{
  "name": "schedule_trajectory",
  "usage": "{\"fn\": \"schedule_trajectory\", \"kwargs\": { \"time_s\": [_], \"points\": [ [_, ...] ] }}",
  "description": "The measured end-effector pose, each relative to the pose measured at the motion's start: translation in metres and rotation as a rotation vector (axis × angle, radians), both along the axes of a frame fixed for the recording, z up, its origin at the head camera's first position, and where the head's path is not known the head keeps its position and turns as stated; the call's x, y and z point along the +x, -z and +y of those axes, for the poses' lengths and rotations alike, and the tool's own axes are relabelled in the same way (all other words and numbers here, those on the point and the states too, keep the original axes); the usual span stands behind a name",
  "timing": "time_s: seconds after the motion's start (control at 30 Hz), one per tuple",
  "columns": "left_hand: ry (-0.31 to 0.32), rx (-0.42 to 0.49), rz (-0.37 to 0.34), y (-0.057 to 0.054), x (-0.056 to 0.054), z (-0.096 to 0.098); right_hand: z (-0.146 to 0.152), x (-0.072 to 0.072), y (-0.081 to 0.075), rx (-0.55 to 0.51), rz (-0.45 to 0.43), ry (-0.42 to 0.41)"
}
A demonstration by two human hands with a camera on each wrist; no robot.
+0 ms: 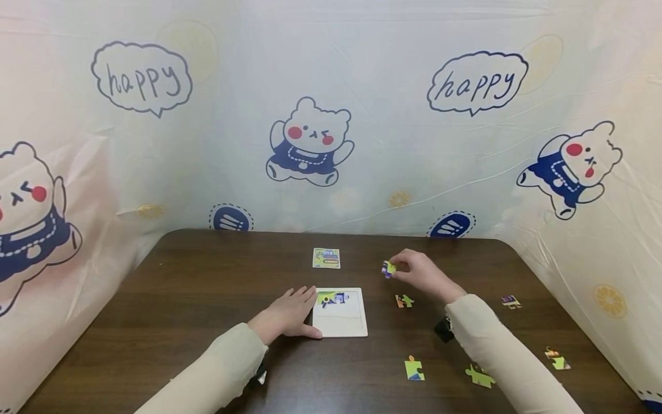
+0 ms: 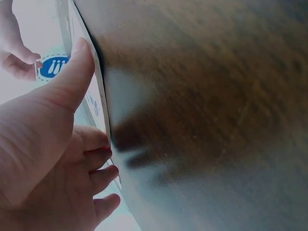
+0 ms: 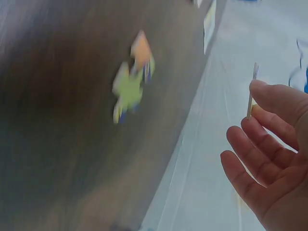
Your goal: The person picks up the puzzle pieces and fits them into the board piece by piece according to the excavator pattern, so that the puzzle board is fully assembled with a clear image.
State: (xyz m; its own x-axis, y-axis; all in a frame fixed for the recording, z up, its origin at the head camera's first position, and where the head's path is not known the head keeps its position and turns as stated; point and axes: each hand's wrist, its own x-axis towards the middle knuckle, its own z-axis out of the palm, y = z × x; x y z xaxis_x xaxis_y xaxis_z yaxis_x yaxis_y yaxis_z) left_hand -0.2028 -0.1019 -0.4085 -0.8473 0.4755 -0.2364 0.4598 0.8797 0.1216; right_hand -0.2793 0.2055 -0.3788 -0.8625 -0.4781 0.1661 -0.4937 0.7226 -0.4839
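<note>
A white puzzle tray [image 1: 338, 328] lies on the dark wooden table, with joined green and purple puzzle pieces [image 1: 333, 298] in its upper left part. My left hand [image 1: 291, 313] rests against the tray's left edge, its fingers fairly straight and the thumb at the lower left corner; the left wrist view shows the thumb [image 2: 79, 72] along that edge. Above the table, right of the tray, my right hand [image 1: 416, 273] pinches a green and purple puzzle piece [image 1: 388, 268] between thumb and fingers. In the right wrist view that puzzle piece [image 3: 252, 91] appears edge-on.
A small picture card [image 1: 326, 258] lies behind the tray. Loose puzzle pieces are spread on the right: an orange and green piece [image 1: 404, 301], a purple piece [image 1: 511, 302], a green piece [image 1: 414, 369], another green piece [image 1: 480, 376] by the right sleeve, and one far right [image 1: 558, 360].
</note>
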Motion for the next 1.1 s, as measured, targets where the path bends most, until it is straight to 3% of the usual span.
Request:
{"fn": "schedule_trajectory", "kwargs": {
  "time_s": [0.4,0.67,1.1],
  "points": [
    [-0.003,0.002,0.0,-0.002,0.001,0.001,-0.054,0.016,0.013,0.14,-0.029,-0.114],
    [-0.008,-0.01,0.008,-0.002,0.002,0.001,-0.069,0.014,0.028,0.193,-0.042,-0.202],
    [-0.011,0.009,0.002,0.002,0.0,0.0,-0.079,0.014,0.029,0.25,-0.037,-0.234]
  ]
}}
